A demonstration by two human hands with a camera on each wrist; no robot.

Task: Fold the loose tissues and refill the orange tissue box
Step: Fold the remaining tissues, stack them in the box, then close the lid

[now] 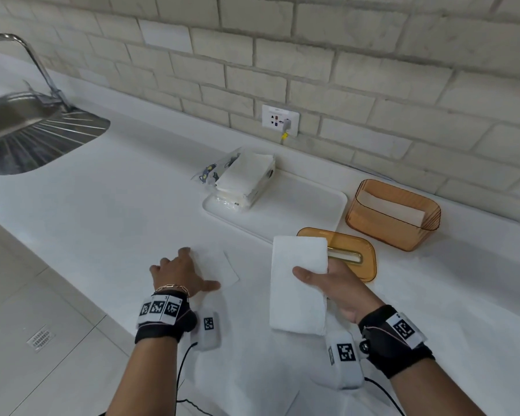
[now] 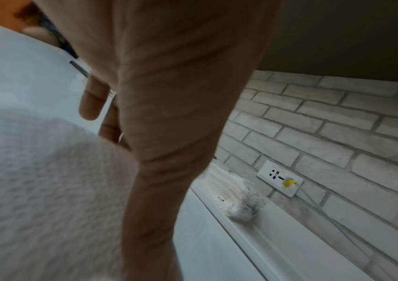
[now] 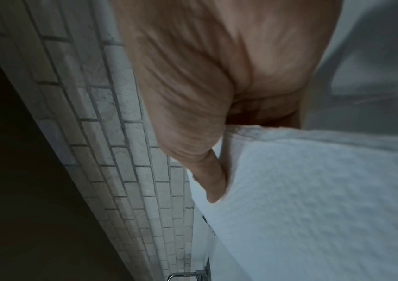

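Note:
My right hand holds a stack of folded white tissues above the counter, thumb pressed on top; the same folded stack fills the right wrist view under the thumb. My left hand rests with spread, straight fingers on a loose flat tissue on the counter; that loose tissue shows blurred in the left wrist view. The orange tissue box stands open at the right, with some tissue inside. Its orange lid lies in front of it, partly hidden behind the held stack.
A white tray holds an opened plastic pack of tissues. A steel sink with a tap is at far left. A wall socket with a plug sits on the brick wall. The counter's front edge runs diagonally at lower left.

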